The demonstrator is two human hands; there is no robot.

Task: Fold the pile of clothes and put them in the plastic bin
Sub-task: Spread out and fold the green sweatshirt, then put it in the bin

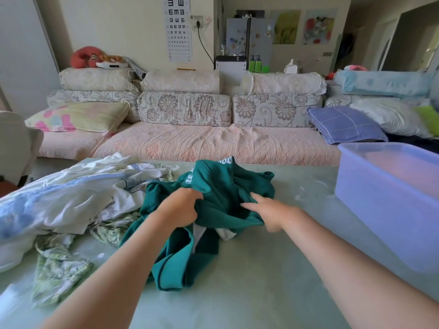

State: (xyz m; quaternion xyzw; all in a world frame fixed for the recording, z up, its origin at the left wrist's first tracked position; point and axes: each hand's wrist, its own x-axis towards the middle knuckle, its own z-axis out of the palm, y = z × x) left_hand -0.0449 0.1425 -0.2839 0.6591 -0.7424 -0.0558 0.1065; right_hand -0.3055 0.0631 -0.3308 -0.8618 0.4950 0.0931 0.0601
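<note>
Worktop [249,286], pale green, bare in the near part; both forearms reach out over it.

Left hand [183,208]: fingers [195,205] curled tight, bunching a fold of the green sweatshirt [221,186]. Right hand [270,211]: fingers [257,198] straight and a little apart, lying on the cloth just beside the left hand, gripping nothing.

Sweatshirt sits mid-worktop, crumpled, one part trailing toward the camera. White lettering shows on a band at its far edge. A scrap of white shows beneath it; lining or a separate garment, cannot tell.

Handling, as a judgement: thick knit, soft, limp, light enough for one hand but heavier than the thin pieces beside it. It will not hold shape when lifted and will sag from any single grip. Nothing fragile; not slippery. Best taken at two points along one edge, shoulders or hem, then shaken out flat. The present mid-body bunch gives little control.

Pile of clothes [71,198] to the left, touching the sweatshirt: white, pale blue and floral sheets of thin cloth, tangled. Likely to drag one another if pulled.

Plastic bin [389,198] to the right, translucent blue, apart from the sweatshirt; nothing folded visible inside from this angle.

Sofa [190,143] beyond the worktop, with cushions.
</note>
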